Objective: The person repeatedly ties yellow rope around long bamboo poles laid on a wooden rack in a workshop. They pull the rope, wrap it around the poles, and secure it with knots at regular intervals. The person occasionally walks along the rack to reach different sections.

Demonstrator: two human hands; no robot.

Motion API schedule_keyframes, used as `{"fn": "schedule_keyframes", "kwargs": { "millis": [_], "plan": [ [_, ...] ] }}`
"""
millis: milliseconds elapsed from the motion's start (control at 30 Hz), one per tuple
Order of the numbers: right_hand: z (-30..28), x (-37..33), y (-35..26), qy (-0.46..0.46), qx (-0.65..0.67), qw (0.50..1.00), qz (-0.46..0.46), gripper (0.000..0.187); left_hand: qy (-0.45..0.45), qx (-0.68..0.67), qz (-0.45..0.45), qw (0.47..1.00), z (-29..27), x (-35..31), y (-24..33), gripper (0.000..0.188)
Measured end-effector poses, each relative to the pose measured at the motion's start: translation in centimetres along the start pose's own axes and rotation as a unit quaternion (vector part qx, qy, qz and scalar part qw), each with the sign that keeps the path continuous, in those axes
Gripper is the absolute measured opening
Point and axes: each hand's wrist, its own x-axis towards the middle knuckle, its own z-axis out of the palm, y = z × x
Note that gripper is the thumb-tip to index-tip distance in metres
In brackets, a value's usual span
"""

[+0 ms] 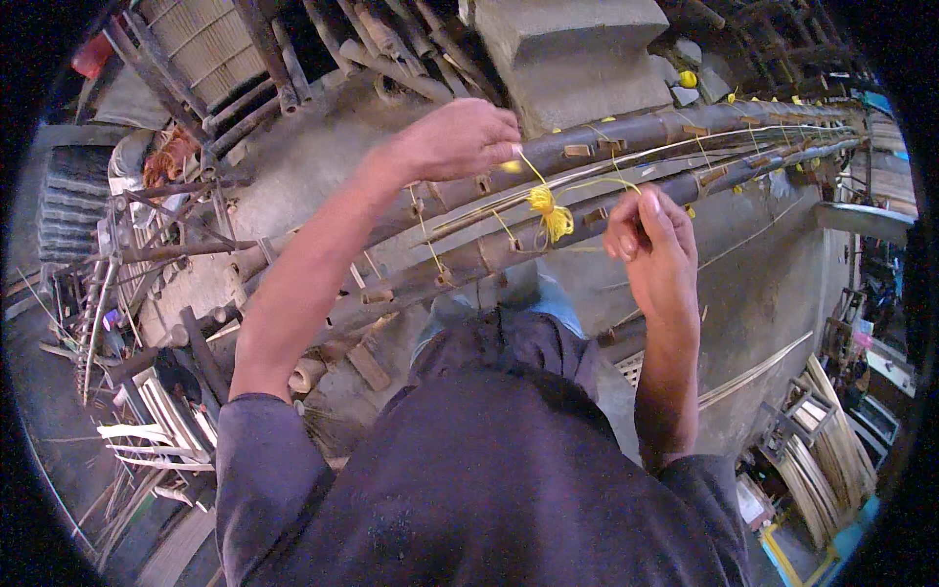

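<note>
A small bundle of yellow string hangs over two long dark bamboo poles, with strands running from it to both hands. My left hand is reached out over the far bamboo pole, its fingers closed on one strand. Over the near bamboo pole, my right hand pinches another strand between thumb and forefinger, its other fingers curled. Long thin strips lie lengthwise between the poles. Short pegs and yellow ties sit at intervals along both poles.
A concrete block stands beyond the poles, with a ball of yellow string on stones to its right. Bamboo pieces are piled at the far side. Cut strips lie at left, and long slats at lower right.
</note>
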Motion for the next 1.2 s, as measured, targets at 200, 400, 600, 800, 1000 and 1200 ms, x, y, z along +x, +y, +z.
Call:
{"fn": "schedule_keyframes", "kwargs": {
  "millis": [200, 400, 600, 800, 1000, 1200],
  "plan": [
    [-1.9, -6.2, 5.4, 0.059, -0.066, 0.989, 0.116, 0.036, 0.146, -0.401, 0.059, 0.903, -6.1, -7.5, 8.0, 0.043],
    [-2.9, -10.6, 8.2, -0.172, -0.316, 0.931, 0.059, 0.037, 0.344, -0.285, -0.029, 0.894, -6.4, -1.9, 4.1, 0.044],
    [-3.5, -10.4, 11.2, -0.216, -0.33, 0.914, 0.093, 0.034, 0.254, 0.282, -0.182, 0.907, 3.0, 1.9, -20.7, 0.046],
    [-4.7, -8.3, 13.5, -0.255, -0.499, 0.828, -0.023, 0.03, 0.111, -0.18, -0.369, 0.905, 3.9, 5.8, -14.0, 0.069],
    [-0.7, 5.1, 7.6, -0.163, -0.635, 0.711, -0.255, 0.012, 0.235, -0.036, -0.255, 0.937, -1.4, -3.6, -5.5, 0.05],
    [3.3, 0.1, 6.5, -0.205, -0.538, 0.81, -0.114, 0.011, 0.349, -0.158, -0.379, 0.842, 3.7, -17.3, 4.0, 0.036]
  ]
}}
